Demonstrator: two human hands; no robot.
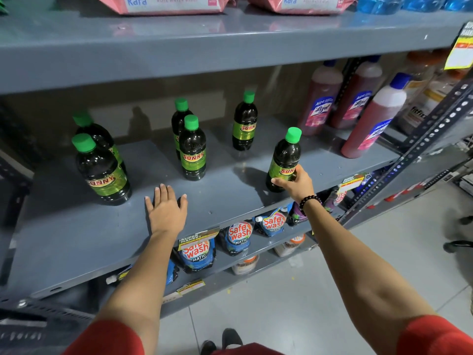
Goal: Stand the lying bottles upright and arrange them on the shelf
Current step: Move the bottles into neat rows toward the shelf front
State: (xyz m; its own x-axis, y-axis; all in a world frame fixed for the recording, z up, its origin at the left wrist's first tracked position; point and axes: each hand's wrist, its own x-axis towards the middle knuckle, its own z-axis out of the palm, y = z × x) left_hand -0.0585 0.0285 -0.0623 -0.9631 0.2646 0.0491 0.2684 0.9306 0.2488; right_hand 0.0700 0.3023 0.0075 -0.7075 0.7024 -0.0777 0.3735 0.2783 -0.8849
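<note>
Several dark Sunny bottles with green caps stand upright on the grey middle shelf (76,234). Two stand at the left (102,170), two in the middle (192,149), one at the back (244,124). The rightmost bottle (284,155) stands near the shelf's front edge, and my right hand (297,184) is wrapped around its lower part. My left hand (166,211) lies flat and open on the bare shelf, in front of the middle pair and touching no bottle. No bottle lies on its side.
Tall pink cleaner bottles with blue caps (371,121) crowd the shelf's right end. Safe Wash pouches (239,237) fill the shelf below. Pink wipe packs (166,3) lie on the shelf above. A perforated metal upright (419,155) frames the right side.
</note>
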